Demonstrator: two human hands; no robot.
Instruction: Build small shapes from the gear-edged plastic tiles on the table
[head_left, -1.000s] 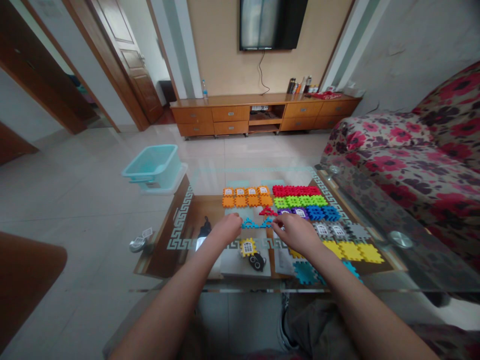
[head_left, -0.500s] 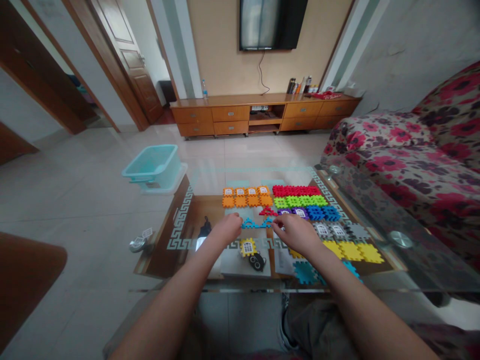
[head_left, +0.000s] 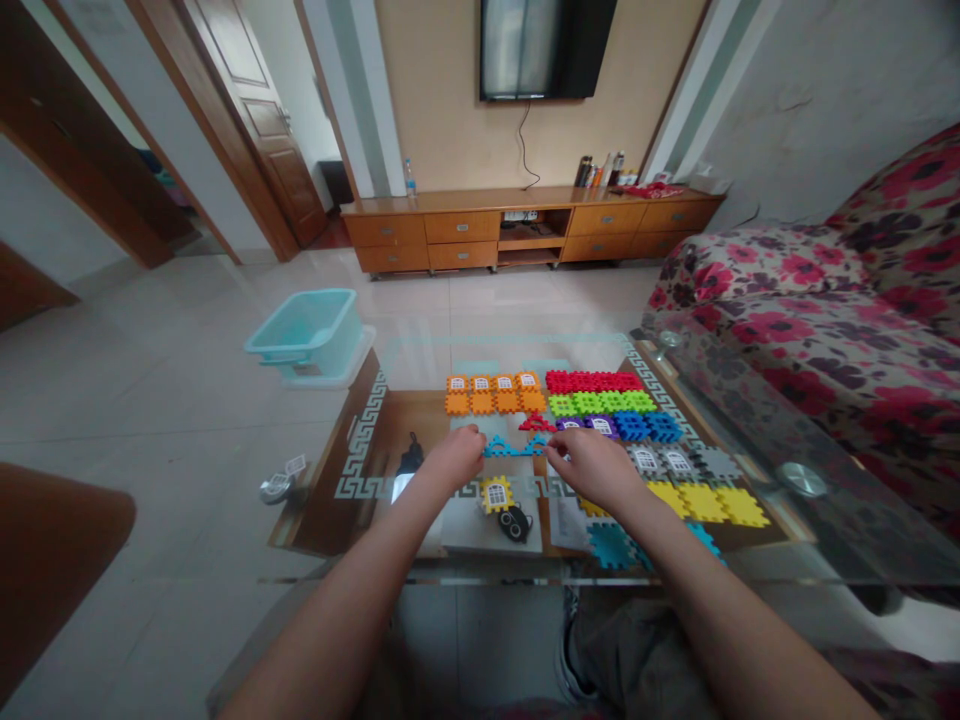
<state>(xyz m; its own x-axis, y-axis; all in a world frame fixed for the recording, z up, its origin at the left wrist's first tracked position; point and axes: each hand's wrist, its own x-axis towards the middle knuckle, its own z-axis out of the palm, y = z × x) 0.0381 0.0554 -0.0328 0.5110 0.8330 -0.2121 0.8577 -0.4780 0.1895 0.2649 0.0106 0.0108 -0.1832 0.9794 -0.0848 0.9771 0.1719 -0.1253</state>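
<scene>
Two blue triangular building pieces lie side by side on the glass table, between my hands. My left hand has its fingers closed at the left end of the left triangle. At the right end of the other triangle, the thumb and fingers of my right hand pinch its edge. Just beyond them is a red triangular piece. Purple window tiles sit past my right hand, partly hidden by it. A yellow window tile lies nearer me, between my forearms.
Orange tiles, red pieces, green pieces, blue pieces, grey tiles and yellow tiles form rows. Teal tiles lie near the front edge. A turquoise tub stands on the floor at left.
</scene>
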